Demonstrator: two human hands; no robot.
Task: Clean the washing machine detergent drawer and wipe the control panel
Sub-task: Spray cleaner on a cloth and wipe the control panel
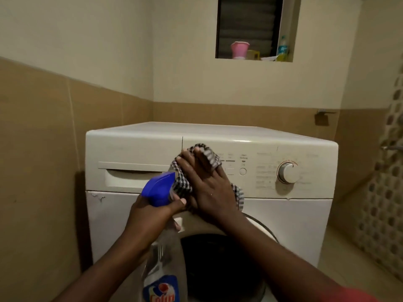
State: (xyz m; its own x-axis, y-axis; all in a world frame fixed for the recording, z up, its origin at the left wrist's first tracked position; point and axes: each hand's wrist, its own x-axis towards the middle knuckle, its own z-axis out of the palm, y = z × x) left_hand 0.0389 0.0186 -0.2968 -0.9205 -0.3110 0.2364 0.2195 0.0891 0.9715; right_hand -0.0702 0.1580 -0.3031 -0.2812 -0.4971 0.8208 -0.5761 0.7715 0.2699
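A white front-loading washing machine (283, 225) fills the middle of the head view. Its detergent drawer (130, 177) at the upper left is closed. The control panel (261, 168) to the right carries buttons and a round dial (288, 172). My right hand (207, 186) presses a black-and-white checked cloth (205, 153) flat against the panel's left end. My left hand (152, 214) grips a clear spray bottle (163, 258) by the neck; its blue trigger head (159, 188) sits close to the cloth.
The dark round door (218, 269) lies below my arms. Tan tiled walls close in on the left and behind. A window niche (253, 29) above holds a pink cup (239, 49) and a bottle (282, 47). A patterned curtain (383, 192) hangs at the right.
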